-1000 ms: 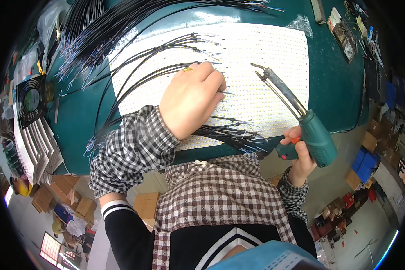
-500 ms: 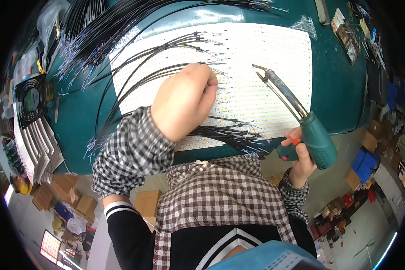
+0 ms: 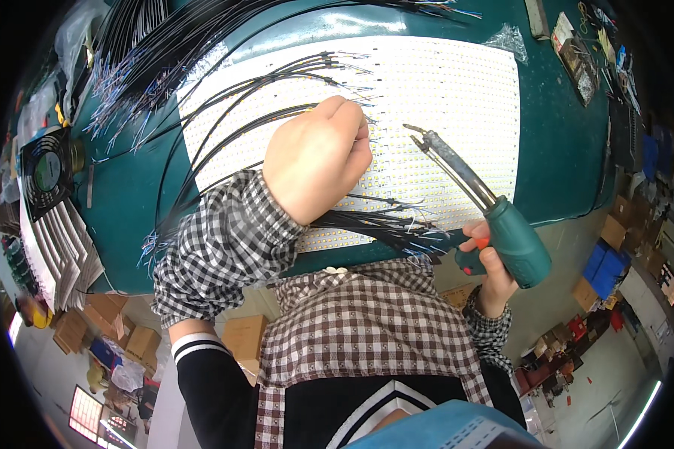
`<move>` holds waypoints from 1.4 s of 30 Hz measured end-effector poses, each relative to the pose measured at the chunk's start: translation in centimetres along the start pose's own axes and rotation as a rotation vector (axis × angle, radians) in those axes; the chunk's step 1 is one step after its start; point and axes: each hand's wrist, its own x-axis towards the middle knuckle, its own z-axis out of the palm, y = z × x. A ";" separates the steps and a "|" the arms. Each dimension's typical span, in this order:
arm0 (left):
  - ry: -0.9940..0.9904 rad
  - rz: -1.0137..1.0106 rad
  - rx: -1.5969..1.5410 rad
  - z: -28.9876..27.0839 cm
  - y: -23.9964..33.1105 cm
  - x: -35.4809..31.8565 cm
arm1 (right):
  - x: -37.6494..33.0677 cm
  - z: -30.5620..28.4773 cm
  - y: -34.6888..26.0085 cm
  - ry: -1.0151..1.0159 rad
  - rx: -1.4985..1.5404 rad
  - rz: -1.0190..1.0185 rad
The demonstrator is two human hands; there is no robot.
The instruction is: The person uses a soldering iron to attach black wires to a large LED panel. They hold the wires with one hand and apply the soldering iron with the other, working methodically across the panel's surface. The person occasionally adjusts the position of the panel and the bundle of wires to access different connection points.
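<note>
A white LED board (image 3: 457, 90) dotted with small yellow squares lies on the green table. Black cables (image 3: 236, 135) with thin bare-ended wires are laid across its left half. My left hand (image 3: 318, 161) is closed in a pinch over the middle of the board, beside the wire ends; whatever its fingertips hold is hidden. A green soldering gun (image 3: 518, 243) is gripped in my right hand (image 3: 494, 273), its metal tip angled up and left, a short way right of the left hand. Another bundle of black cables (image 3: 382, 228) rests along the board's near edge.
At the far left lies a thick heap of black cables (image 3: 138, 67) with coloured wire ends. A black fan (image 3: 46, 170) and a stack of white sheets (image 3: 67, 251) sit at the left edge. Clear plastic film (image 3: 508, 43) and a metal-topped box (image 3: 577, 67) are at the far right.
The soldering gun has moved left and slightly nearer to me, bringing its tip closer to my left hand. My left hand has shifted a little to the right, still closed.
</note>
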 end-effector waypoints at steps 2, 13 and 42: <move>-0.012 -0.004 0.016 -0.1 0.0 0.0 | -0.3 -0.1 0.0 -0.002 -0.025 0.039; -0.043 -0.029 0.020 -0.5 0.1 0.0 | -0.6 -0.7 1.2 -0.110 -0.093 0.089; -0.050 -0.024 0.020 -0.5 0.1 0.0 | -0.6 -0.8 1.5 -0.091 -0.040 0.076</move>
